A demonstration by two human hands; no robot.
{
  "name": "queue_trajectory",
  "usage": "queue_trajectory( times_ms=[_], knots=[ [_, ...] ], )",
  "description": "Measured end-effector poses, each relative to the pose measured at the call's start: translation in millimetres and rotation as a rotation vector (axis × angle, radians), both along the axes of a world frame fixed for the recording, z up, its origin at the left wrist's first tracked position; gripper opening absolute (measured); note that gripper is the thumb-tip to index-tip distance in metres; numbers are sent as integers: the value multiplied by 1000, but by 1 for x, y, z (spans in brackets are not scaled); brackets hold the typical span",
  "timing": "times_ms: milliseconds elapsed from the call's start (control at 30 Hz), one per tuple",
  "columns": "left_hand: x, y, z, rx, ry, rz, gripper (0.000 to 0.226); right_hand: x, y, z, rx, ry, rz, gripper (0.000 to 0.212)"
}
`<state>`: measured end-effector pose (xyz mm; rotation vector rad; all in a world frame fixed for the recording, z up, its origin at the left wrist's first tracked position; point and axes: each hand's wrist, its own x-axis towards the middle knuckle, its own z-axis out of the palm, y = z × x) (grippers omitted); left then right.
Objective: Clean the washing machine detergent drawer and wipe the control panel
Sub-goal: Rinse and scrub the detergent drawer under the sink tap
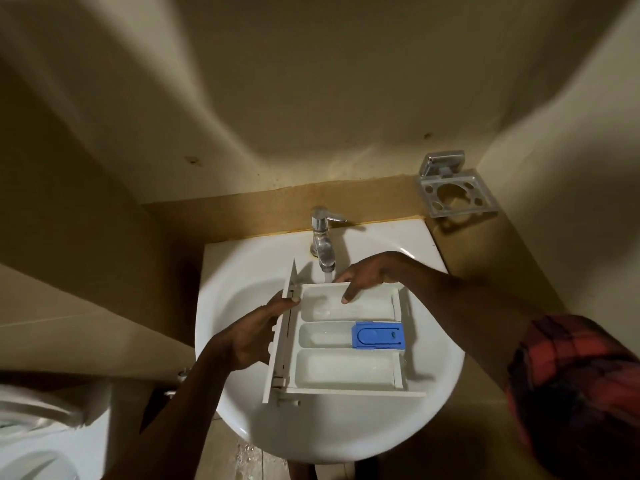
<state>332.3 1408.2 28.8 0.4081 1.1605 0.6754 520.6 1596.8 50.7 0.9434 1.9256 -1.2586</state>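
Head view, looking down. White detergent drawer (346, 344) in lower centre of frame, held level over a white sink (239, 299), open side up. Three long compartments side by side; blue insert (377, 336) in right half of the middle one. Flat front panel (281, 341) at the drawer's left end, standing on edge.

Left hand (252, 336) coming in from lower left, curled round the front panel: thumb tip on the panel's top edge near its far corner, other fingers behind the panel, mostly hidden.

Right hand (367, 275) coming in from right, gripping the drawer's far wall: thumb hooked down inside the far compartment, fingers bent over the outer side of the wall. Red and dark checked sleeve (581, 382) at right edge of frame.

Chrome tap (323, 242) at upper centre of sink, spout pointing toward the drawer. Thin stream of water (328, 277) running from the spout down to the drawer's far edge, just left of the right hand. Cannot tell whether landing inside the compartment or behind the wall.

Metal holder (457, 192) with round holes fixed to the wall, upper right of sink. White blurred object (38, 427) in lower left corner, too unclear to name.
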Motion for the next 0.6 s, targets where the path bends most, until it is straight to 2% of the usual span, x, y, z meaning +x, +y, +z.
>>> queue_trajectory(
  times_ms=[167,333,433,600],
  knots=[
    [11,-18,-16,-54,-77,66,61,-1,7,-7,-33,7,-12,33],
    [45,-13,-10,-64,-137,198,48,-3,18,16,43,-215,148,44],
    [52,-4,-17,-30,-97,177,49,-4,24,25,86,-353,263,44],
    [55,11,-22,-80,22,65,51,1,30,28,203,-482,382,57]
  ],
)
